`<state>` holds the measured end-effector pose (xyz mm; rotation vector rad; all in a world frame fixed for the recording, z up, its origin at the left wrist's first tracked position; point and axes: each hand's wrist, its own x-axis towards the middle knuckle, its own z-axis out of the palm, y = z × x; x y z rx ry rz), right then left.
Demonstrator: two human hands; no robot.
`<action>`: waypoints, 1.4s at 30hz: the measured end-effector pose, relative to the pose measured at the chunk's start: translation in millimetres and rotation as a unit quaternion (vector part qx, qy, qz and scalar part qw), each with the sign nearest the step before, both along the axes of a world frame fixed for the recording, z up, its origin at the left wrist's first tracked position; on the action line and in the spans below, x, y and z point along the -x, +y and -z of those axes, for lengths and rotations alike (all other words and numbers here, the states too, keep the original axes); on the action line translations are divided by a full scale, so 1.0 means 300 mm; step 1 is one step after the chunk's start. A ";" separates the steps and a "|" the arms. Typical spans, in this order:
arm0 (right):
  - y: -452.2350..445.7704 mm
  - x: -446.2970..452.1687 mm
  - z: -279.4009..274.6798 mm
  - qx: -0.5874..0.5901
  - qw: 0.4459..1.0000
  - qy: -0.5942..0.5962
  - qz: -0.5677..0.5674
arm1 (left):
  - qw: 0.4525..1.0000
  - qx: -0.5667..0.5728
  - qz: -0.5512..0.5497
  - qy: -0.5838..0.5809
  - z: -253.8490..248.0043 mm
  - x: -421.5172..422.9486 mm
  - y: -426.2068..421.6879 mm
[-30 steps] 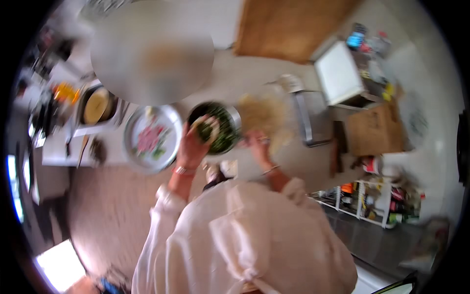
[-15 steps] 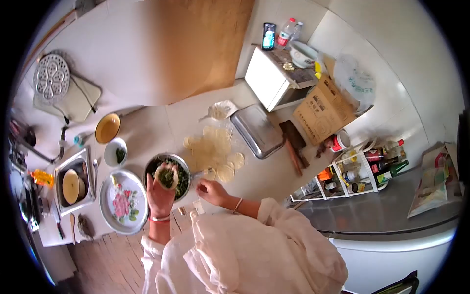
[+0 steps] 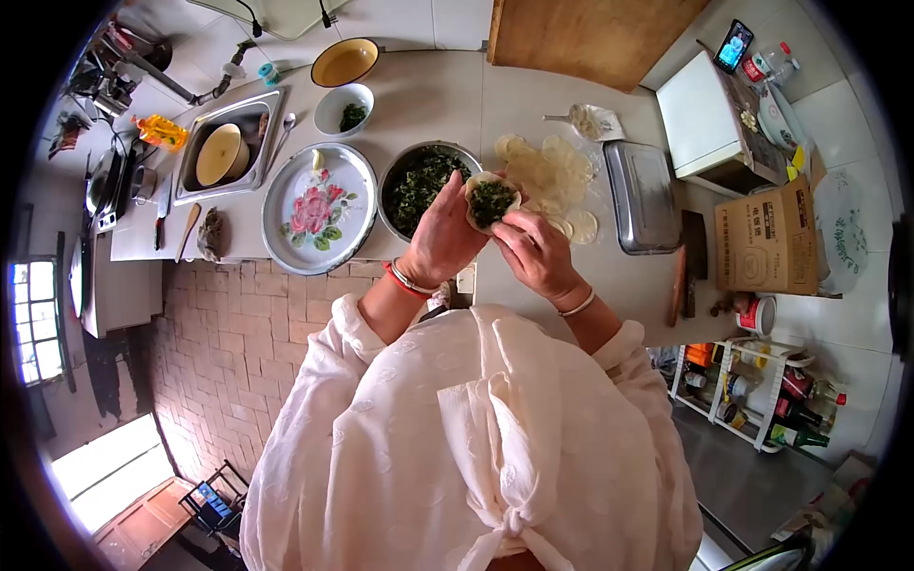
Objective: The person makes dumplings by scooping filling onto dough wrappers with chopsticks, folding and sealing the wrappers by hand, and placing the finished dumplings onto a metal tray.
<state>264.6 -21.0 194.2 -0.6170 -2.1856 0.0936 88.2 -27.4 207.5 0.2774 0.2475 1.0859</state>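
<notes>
My left hand (image 3: 445,233) cups a round dumpling wrapper with chopped green filling (image 3: 492,202) heaped on it. Thumb and fingers of my right hand (image 3: 539,255) pinch the lower right edge of the same wrapper, which is still unfolded. Just behind my left hand stands a metal bowl (image 3: 383,202) of chopped green filling (image 3: 424,181). Thin, pale wrappers (image 3: 552,171) lie spread and overlapping on the counter, beyond my right hand. To the left is a floral enamel tray (image 3: 283,238) with one pale dumpling (image 3: 318,162) near its far rim.
A white bowl (image 3: 328,114) with greens and a yellow bowl (image 3: 345,63) stand behind the tray. The sink (image 3: 197,131) is at left, near a knife (image 3: 162,209). A lidded metal box (image 3: 640,195), a cleaver (image 3: 695,243) and a cardboard box (image 3: 766,238) are at right.
My right hand has come up from the counter to the wrapper's edge. My left hand has shifted with the filled wrapper. The camera view has turned and moved.
</notes>
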 end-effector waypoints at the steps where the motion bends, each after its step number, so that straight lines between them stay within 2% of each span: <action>1: -0.001 0.002 -0.003 0.000 1.000 0.004 -0.004 | 1.000 0.008 0.000 0.009 0.007 0.001 -0.005; 3: -0.001 -0.002 -0.010 0.001 1.000 -0.008 -0.009 | 0.999 0.025 -0.002 0.030 0.029 0.006 -0.020; 9: -0.004 0.021 -0.037 0.062 0.998 0.023 -0.022 | 0.973 -0.095 -0.017 0.210 0.000 0.012 -0.084; 10: -0.004 0.025 -0.039 0.076 0.996 0.030 -0.029 | 0.969 -0.084 -0.012 0.233 0.002 0.017 -0.089; 16: -0.002 0.043 -0.046 0.245 0.962 0.109 -0.051 | 0.924 -0.152 0.012 0.351 0.002 0.049 -0.099; 19: 0.003 0.056 -0.058 0.261 0.953 0.139 -0.062 | 0.943 -0.138 0.015 0.302 0.025 0.053 -0.109; 25: 0.008 0.059 -0.046 0.345 0.923 0.170 -0.022 | 0.942 -0.144 0.003 0.302 0.039 0.044 -0.110; 37: 0.007 0.102 -0.027 0.287 0.938 0.195 0.026 | 0.915 -0.140 -0.009 0.379 0.059 0.045 -0.110; 40: 0.010 0.116 -0.032 0.299 0.932 0.200 0.047 | 0.905 -0.158 -0.034 0.394 0.076 0.043 -0.113; 42: 0.010 0.107 -0.059 0.336 0.918 0.208 0.040 | 0.924 -0.133 -0.033 0.357 0.079 0.046 -0.106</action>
